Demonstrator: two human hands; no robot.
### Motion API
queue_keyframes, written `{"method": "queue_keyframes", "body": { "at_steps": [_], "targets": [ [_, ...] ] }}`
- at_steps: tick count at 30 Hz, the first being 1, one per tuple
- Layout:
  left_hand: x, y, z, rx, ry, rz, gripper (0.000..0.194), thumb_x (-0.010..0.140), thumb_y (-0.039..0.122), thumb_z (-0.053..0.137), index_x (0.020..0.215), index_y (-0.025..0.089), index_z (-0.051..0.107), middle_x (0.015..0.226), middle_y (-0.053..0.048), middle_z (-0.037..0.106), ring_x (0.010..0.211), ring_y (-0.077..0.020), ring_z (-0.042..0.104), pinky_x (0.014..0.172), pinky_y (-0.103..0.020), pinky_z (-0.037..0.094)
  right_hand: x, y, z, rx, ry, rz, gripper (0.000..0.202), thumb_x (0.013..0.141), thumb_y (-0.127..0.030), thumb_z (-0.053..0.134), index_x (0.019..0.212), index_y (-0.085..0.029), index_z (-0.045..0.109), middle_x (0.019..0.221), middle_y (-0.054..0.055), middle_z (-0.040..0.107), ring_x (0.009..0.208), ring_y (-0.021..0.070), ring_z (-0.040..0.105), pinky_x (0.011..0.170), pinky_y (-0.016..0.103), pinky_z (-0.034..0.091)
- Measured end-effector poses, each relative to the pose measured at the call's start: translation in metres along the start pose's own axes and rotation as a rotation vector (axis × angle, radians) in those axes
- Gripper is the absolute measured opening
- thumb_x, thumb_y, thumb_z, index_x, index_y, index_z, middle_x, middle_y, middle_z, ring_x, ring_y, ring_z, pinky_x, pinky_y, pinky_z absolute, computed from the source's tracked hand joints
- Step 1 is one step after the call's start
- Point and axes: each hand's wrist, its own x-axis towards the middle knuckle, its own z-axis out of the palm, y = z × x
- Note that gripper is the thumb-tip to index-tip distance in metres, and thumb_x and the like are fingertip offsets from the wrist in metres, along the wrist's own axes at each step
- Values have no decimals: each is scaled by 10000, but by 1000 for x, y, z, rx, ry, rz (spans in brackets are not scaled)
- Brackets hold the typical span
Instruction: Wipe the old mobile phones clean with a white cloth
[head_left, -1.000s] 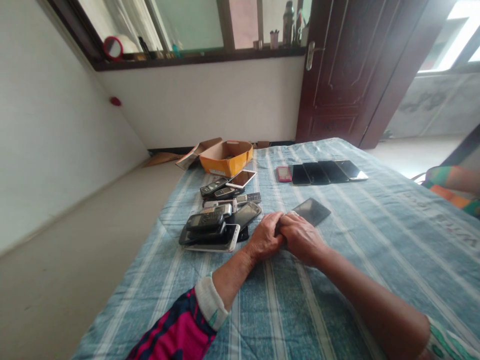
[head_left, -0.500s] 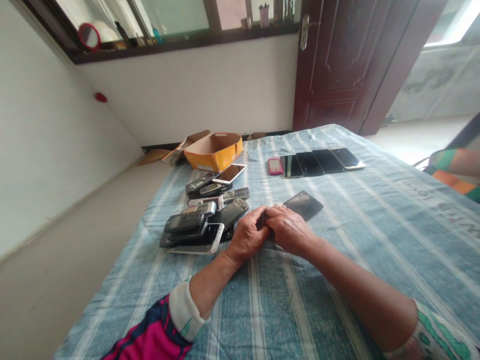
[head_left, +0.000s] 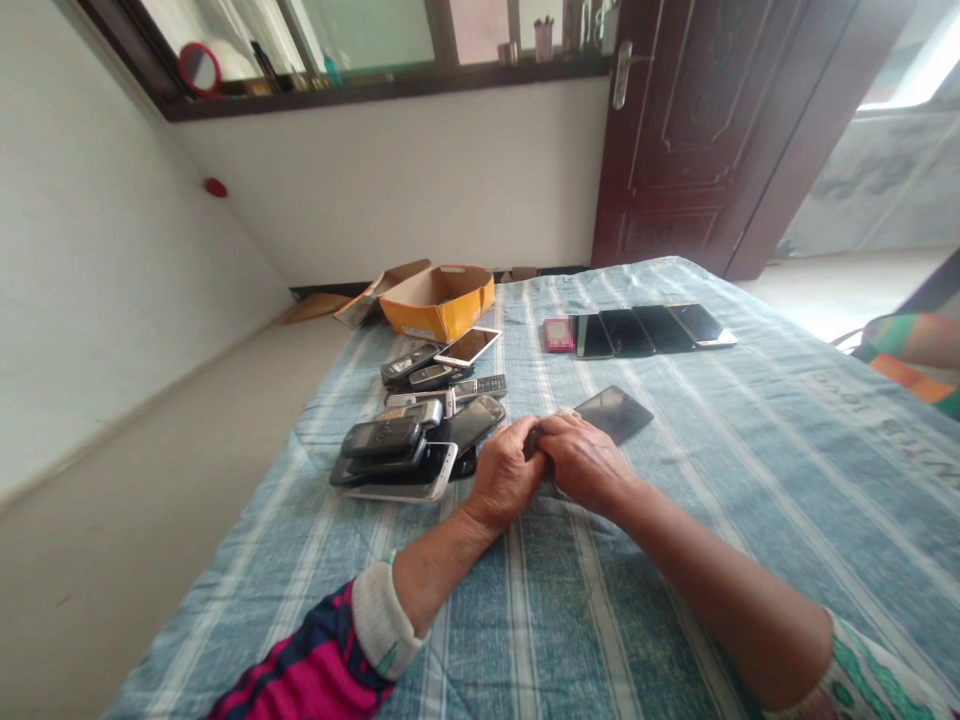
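Observation:
My left hand (head_left: 506, 475) and my right hand (head_left: 586, 462) meet at the middle of the cloth, fingers curled together around a small dark object mostly hidden between them. A dark flat phone (head_left: 616, 413) lies just beyond my right hand. Left of my hands is a pile of phones, with a black one (head_left: 382, 437) on top, a white-edged one (head_left: 409, 475) under it and a dark one (head_left: 472, 424) leaning beside. Farther back lies a white phone (head_left: 469, 346).
An open orange box (head_left: 439, 318) stands at the table's far left. A pink-edged item (head_left: 558, 335) and a row of dark phones (head_left: 652, 330) lie at the back right. Striped blue cloth (head_left: 555, 620) covers the table.
The whole view has shifted slightly, with the scene a little farther right. My hands remain together, and the phones keep their places on the cloth.

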Motion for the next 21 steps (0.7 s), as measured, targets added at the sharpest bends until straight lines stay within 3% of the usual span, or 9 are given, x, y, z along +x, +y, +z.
{"method": "queue_keyframes", "body": {
  "at_steps": [4,14,21],
  "targets": [
    [0,-2,2,42,11,-12,182,769,108,601,931,181,640,935,-41,705,878,-199,653,833,-310,510,1,1,0,-20,-10,23,191,880,-129,505,869,-169,692,961,76,638,953,202,528,876,296,383],
    [0,-5,6,139,20,12,245,755,146,625,996,166,584,987,-80,677,997,-249,626,915,-383,497,15,13,-1,-34,-2,39,190,877,-141,497,862,-187,680,907,53,623,913,185,520,828,276,366],
    [1,-4,7,160,-10,53,443,674,223,714,1078,168,541,1066,-97,651,1035,-272,608,926,-403,495,16,16,0,-36,0,57,220,873,-128,474,885,-199,681,908,49,618,910,182,512,842,273,358]
  ]
}}
